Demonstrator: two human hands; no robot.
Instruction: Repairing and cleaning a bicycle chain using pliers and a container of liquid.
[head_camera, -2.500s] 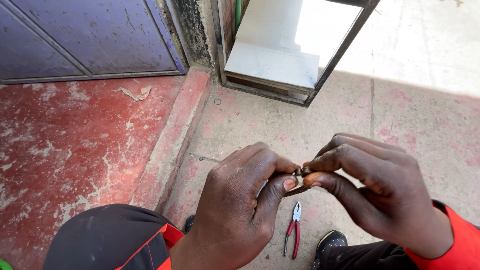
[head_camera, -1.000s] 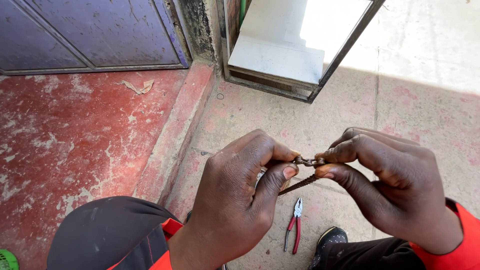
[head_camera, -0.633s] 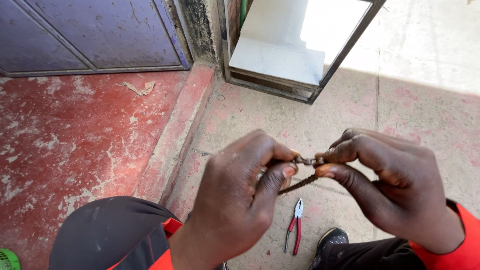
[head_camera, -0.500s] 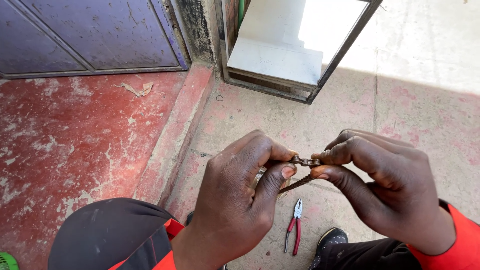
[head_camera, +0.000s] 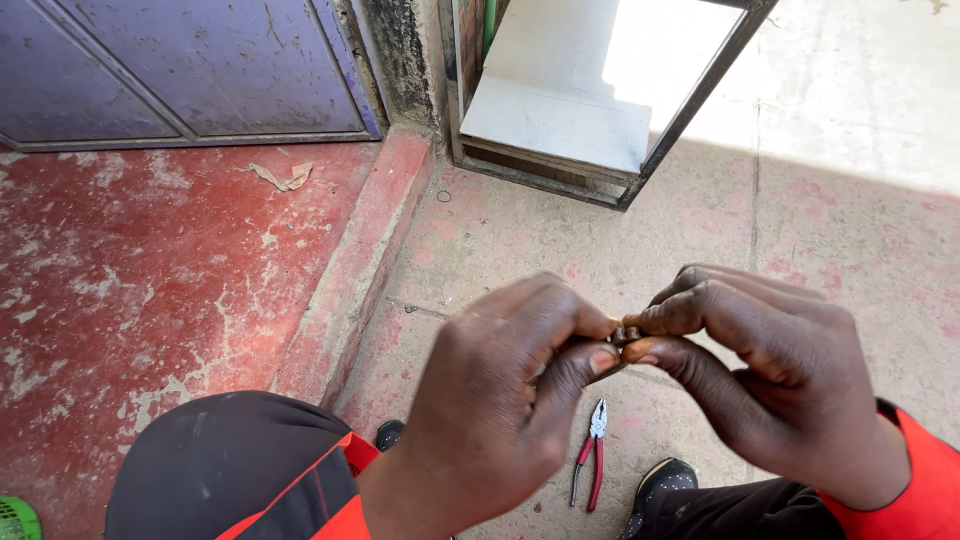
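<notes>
Two bare hands pinch one small dark metal piece between them, above a worn concrete floor.

Going from the left: a painted red floor slab lies below a blue-grey metal door, with a torn scrap of brown paper on it. The left hand is curled nearly closed, thumb and forefinger nipping the small piece. Under the hands, red-handled pliers lie on the concrete, well apart from both hands. A white panel in a dark metal frame stands behind. The right hand is likewise closed, thumb and forefinger tips gripping the same piece from the other side; what the piece is, I cannot tell.
</notes>
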